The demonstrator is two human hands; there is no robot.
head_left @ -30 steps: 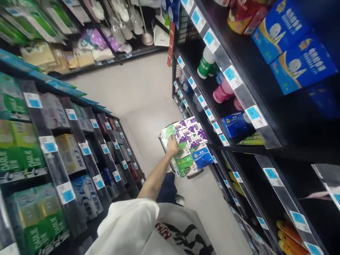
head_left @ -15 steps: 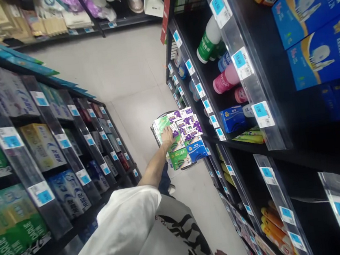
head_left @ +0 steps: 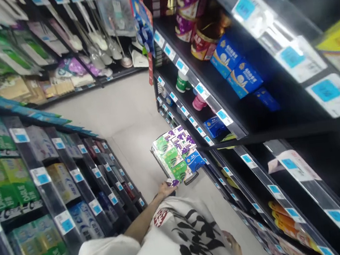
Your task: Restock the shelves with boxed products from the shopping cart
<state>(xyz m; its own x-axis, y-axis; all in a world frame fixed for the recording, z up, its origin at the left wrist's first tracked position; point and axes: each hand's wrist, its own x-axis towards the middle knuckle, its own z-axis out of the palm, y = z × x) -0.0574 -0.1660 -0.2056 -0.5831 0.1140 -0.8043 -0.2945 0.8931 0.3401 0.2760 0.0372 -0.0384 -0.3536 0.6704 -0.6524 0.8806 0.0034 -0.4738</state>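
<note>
Your left hand (head_left: 165, 189) closes its fingers on a small purple-and-white box (head_left: 173, 183), at 7 o'clock of the boxes packed on the cart (head_left: 192, 178); your right hand (head_left: 232, 243), at 5 o'clock in view, has half-curled fingers, and I cannot tell whether it holds anything. So far one box looks picked up and not yet set down, while the cart carries green boxes (head_left: 172, 158) from 10 to 6 o'clock, a blue box (head_left: 194, 161) at 4, and more purple-and-white boxes (head_left: 185, 141) at 1.
</note>
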